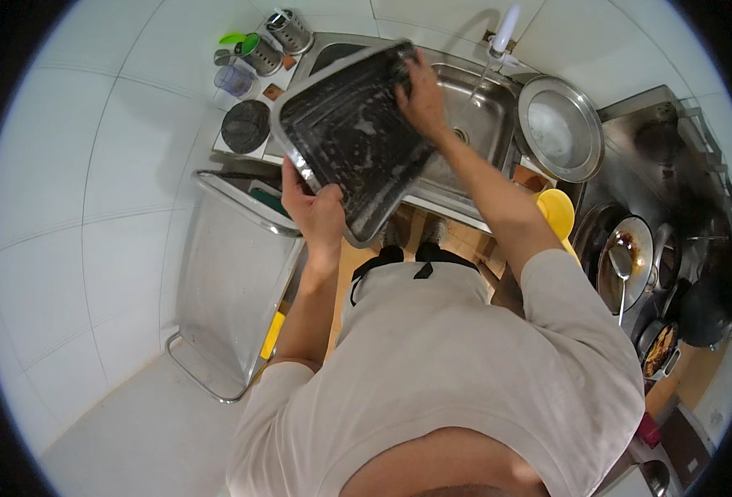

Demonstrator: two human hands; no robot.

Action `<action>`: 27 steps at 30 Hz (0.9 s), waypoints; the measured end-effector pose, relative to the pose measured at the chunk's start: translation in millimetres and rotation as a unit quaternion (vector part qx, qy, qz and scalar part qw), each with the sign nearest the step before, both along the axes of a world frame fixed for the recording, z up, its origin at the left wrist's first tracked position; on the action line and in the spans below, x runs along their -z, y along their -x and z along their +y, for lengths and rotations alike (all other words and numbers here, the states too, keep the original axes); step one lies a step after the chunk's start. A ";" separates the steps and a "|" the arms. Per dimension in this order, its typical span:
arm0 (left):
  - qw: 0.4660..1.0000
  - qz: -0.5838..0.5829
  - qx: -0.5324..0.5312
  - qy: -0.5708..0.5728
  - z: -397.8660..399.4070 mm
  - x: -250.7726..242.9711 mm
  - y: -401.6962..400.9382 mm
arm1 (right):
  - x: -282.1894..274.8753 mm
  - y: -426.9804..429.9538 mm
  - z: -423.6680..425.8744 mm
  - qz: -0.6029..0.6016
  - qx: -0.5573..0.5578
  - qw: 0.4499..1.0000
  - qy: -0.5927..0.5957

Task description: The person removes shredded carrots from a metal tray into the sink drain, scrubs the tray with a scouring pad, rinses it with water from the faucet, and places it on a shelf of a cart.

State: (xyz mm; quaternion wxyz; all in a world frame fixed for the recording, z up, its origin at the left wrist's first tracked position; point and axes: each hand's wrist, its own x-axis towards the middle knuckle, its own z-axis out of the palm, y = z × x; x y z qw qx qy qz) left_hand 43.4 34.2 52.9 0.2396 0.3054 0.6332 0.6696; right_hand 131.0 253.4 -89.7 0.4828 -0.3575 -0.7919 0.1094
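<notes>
A large rectangular baking tray [366,143] with a dark, soapy interior and a metal rim is held tilted over the sink's left part. My left hand [316,214] grips its near-left rim, thumb inside. At the upper right corner, my right hand [423,102] presses a dark green scouring pad [401,73] against the inner surface; the pad is blurred and mostly covered by the fingers. Behind the right forearm lies the stainless steel sink basin [496,118]. A thin stream of water runs into it from a white-sleeved faucet [506,31].
A large metal bowl [560,127] stands right of the sink, near a yellow dipper [555,211]. Farther right, a wok [627,261] holds a ladle. Perforated utensil holders [289,32] and a dark round pad [246,127] sit at left, above a steel cart [229,279].
</notes>
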 end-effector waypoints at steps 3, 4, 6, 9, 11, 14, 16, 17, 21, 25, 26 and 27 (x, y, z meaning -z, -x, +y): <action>0.997 0.004 0.013 -0.077 7.1 5.1 5.7 | -9.1 22.7 -51.3 0.068 -0.108 0.986 0.106; 0.997 0.007 0.012 -0.071 9.9 5.0 7.0 | -24.9 28.7 -70.7 0.139 -0.188 0.957 0.173; 0.999 0.010 0.002 -0.048 13.3 10.6 16.9 | -55.3 30.8 -101.2 0.103 -0.251 0.951 0.146; 0.994 0.010 -0.015 -0.106 9.3 15.5 30.1 | -59.3 26.3 -97.3 0.048 -0.295 0.951 0.077; 0.994 0.002 -0.026 -0.104 6.6 14.9 29.8 | -41.1 29.3 -55.4 0.058 -0.178 0.980 0.067; 0.994 -0.073 -0.027 -0.070 4.5 22.9 19.5 | -34.6 39.1 -5.1 0.130 0.013 0.989 0.065; 0.993 -0.094 -0.037 -0.064 12.8 30.2 13.1 | -55.5 54.5 -12.7 0.111 -0.061 0.990 0.068; 0.990 -0.119 -0.049 -0.051 9.6 32.5 10.1 | -70.7 61.8 -41.3 0.085 -0.134 0.980 0.124; 0.992 -0.081 -0.046 -0.088 9.0 25.9 34.0 | -68.6 47.4 -94.8 -0.036 -0.242 0.969 0.033; 0.996 -0.069 -0.030 -0.049 0.5 7.3 30.2 | -0.1 17.1 -20.0 -0.122 -0.098 0.981 0.117; 0.994 -0.073 -0.049 -0.067 2.4 14.8 26.9 | -0.1 8.8 -2.2 -0.136 -0.067 0.984 0.094; 0.994 -0.074 -0.051 -0.067 -0.1 17.0 23.9 | -5.5 4.4 7.5 -0.151 -0.038 0.985 0.072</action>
